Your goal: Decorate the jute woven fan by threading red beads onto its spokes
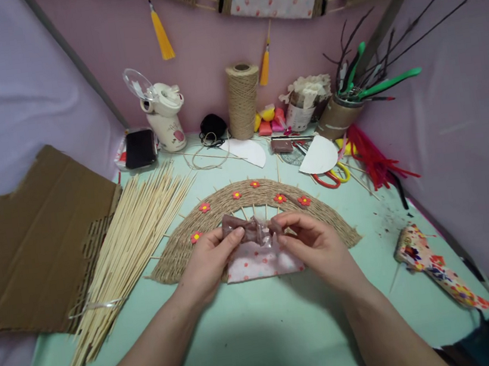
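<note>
Both my hands hold a small brown ribbon bow (250,228) over the middle of a half-round fan (320,212) woven of jute twine. My left hand (209,259) pinches the bow's left loop. My right hand (313,243) pinches its right end. The fan lies flat on the mint-green table (256,337), with a pink spotted fabric centre (259,265) and small red flowers (279,198) along its arc. Thin stick ends poke out past its rim.
A bundle of bamboo skewers (131,246) lies at the left, beside a cardboard sheet (32,247). At the back stand a white cup (166,115), a twine spool (242,100) and a tool pot (339,115). Scissors (331,176), red pipe cleaners (374,160) and a flowered glue gun (436,269) lie at the right.
</note>
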